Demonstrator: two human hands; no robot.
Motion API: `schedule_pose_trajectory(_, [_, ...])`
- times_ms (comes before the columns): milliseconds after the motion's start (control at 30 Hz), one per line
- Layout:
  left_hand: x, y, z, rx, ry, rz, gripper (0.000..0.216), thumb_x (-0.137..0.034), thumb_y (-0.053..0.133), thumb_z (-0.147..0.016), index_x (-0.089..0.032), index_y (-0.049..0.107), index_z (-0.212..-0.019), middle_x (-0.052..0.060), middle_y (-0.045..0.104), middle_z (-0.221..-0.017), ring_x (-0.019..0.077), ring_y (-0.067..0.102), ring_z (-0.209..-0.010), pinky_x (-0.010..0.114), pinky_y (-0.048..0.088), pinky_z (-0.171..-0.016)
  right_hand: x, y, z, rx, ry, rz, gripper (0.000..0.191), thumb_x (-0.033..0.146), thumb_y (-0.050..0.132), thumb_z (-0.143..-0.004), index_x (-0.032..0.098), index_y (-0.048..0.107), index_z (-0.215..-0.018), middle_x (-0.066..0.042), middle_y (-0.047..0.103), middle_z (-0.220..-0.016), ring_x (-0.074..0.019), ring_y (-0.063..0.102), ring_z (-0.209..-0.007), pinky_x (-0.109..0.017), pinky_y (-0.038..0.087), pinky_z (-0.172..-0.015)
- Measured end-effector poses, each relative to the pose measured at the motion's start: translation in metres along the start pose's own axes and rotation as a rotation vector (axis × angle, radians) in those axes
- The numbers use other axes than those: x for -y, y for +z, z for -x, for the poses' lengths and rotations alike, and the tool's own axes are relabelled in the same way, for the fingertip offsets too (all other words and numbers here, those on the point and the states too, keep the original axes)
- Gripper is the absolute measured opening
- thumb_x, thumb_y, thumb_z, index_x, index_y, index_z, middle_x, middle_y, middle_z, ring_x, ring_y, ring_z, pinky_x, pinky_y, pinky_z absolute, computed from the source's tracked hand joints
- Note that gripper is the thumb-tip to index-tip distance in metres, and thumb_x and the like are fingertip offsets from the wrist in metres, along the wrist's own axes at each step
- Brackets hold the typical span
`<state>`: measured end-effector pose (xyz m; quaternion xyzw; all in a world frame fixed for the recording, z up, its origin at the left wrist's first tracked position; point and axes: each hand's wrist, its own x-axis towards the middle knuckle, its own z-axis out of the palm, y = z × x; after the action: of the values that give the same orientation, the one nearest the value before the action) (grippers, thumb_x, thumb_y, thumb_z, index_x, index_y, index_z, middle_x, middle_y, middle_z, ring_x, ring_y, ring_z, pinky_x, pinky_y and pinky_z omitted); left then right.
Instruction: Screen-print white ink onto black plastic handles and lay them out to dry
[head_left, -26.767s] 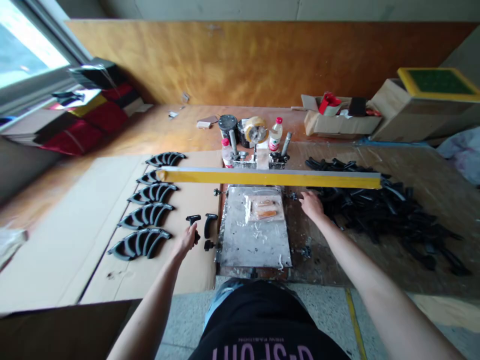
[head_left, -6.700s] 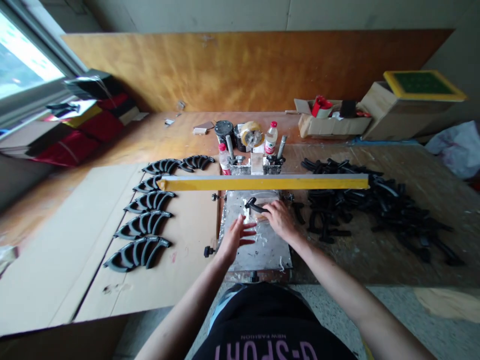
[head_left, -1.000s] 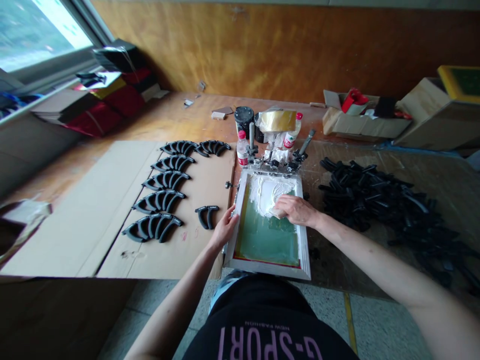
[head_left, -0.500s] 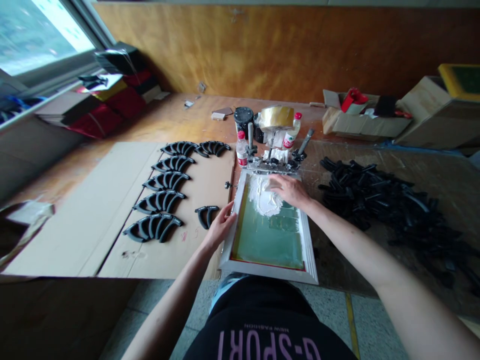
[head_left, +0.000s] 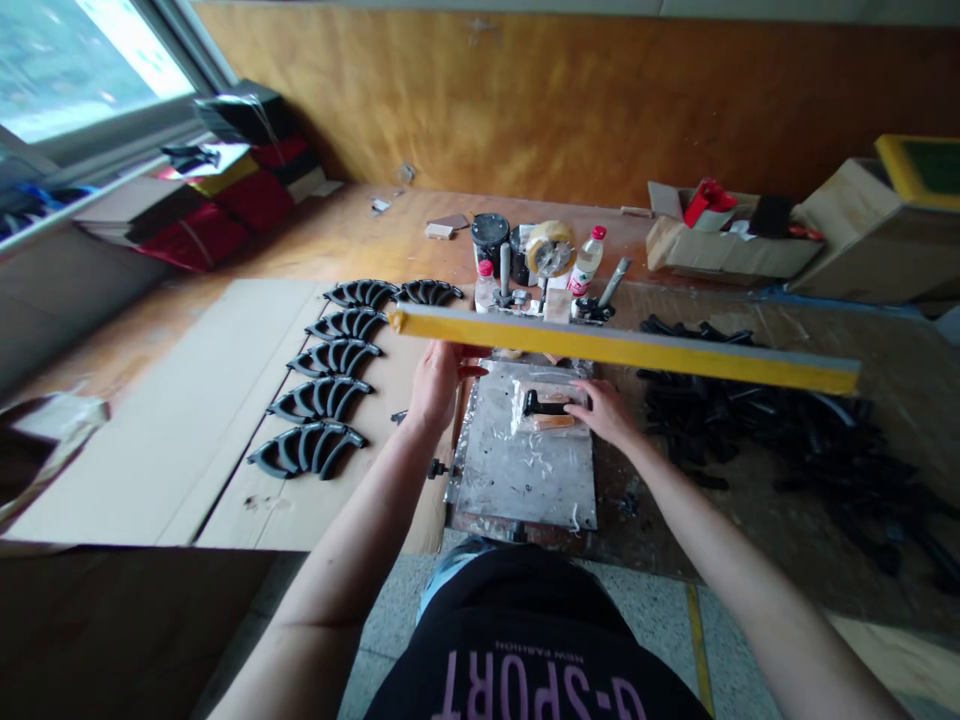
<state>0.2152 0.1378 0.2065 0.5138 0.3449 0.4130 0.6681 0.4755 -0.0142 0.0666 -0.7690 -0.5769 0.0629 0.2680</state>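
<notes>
A screen-printing frame [head_left: 622,345] is tilted up, seen edge-on as a yellow and grey bar across the middle. Below it lies a metal base plate [head_left: 517,490] with a small taped jig holding a black plastic handle [head_left: 546,403]. At the handle's right end, my right hand [head_left: 611,412] pinches it between thumb and fingers. My left hand [head_left: 437,385] is just under the frame's left part, fingers stretched toward the plate and partly shaded; its upper edge meets the bar, and I cannot tell whether it touches.
Rows of curved black handles [head_left: 319,400] lie on cardboard [head_left: 187,400] to the left. A heap of black pieces [head_left: 840,440] covers the right side. Behind the plate stand bottles [head_left: 587,262], a black tub [head_left: 490,238] and a tape roll [head_left: 550,248]. An open carton [head_left: 720,250] sits farther right.
The frame, flat over the plate before, has swung up edge-on, uncovering the plate and the black handle. My right hand left the white paste and came down to the handle; my left hand moved up.
</notes>
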Motion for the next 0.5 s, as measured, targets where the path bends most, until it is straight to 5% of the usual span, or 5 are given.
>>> schedule_pose_trajectory(67, [0.019,0.003,0.012,-0.015,-0.091,0.026,0.055,-0.064,0.047,-0.087,-0.019,0.058,-0.115,0.009,0.07,-0.1,0.0175,0.066,-0.085,0.024,0.052,-0.062,0.021,0.016,0.008,0.035,-0.09,0.053,0.027,0.026,0.069,-0.082,0.023,0.067,-0.108,-0.007,0.067,-0.103,-0.0245,0.058,-0.1,-0.04,0.045,-0.091])
schedule_pose_trajectory(233, [0.089,0.001,0.073,0.222,-0.649,0.005,0.064,-0.068,0.055,-0.08,-0.016,0.058,-0.117,0.016,0.07,-0.11,0.024,0.069,-0.086,0.031,0.055,-0.061,0.096,0.027,0.032,-0.041,-0.116,0.076,0.011,0.025,0.065,-0.088,0.02,0.069,-0.096,-0.008,0.063,-0.092,-0.0232,0.057,-0.094,-0.036,0.048,-0.085])
schedule_pose_trajectory(367, [0.116,-0.036,0.094,0.119,-0.65,-0.044,0.052,-0.065,0.056,-0.081,-0.016,0.058,-0.099,0.01,0.072,-0.087,0.0206,0.069,-0.073,0.029,0.053,-0.058,0.127,0.027,0.054,0.146,-0.343,0.009,0.02,0.033,0.057,-0.094,0.025,0.069,-0.108,-0.005,0.068,-0.094,-0.0191,0.061,-0.092,-0.031,0.048,-0.084])
schedule_pose_trajectory(433, [0.12,-0.073,0.089,0.024,-0.572,-0.211,0.05,-0.064,0.051,-0.082,-0.016,0.057,-0.092,0.007,0.071,-0.074,0.018,0.065,-0.061,0.026,0.049,-0.052,0.103,0.014,0.059,0.182,-0.137,0.04,0.028,0.039,0.049,-0.098,0.027,0.066,-0.116,-0.004,0.071,-0.096,-0.0179,0.065,-0.089,-0.029,0.05,-0.081])
schedule_pose_trajectory(500, [0.123,-0.115,0.081,-0.115,-0.5,-0.425,0.05,-0.063,0.043,-0.085,-0.015,0.057,-0.084,0.006,0.068,-0.064,0.0166,0.06,-0.052,0.024,0.044,-0.046,0.056,-0.008,0.062,0.18,0.272,0.165,0.038,0.043,0.038,-0.101,0.026,0.063,-0.124,-0.006,0.073,-0.094,-0.0185,0.068,-0.081,-0.029,0.051,-0.074])
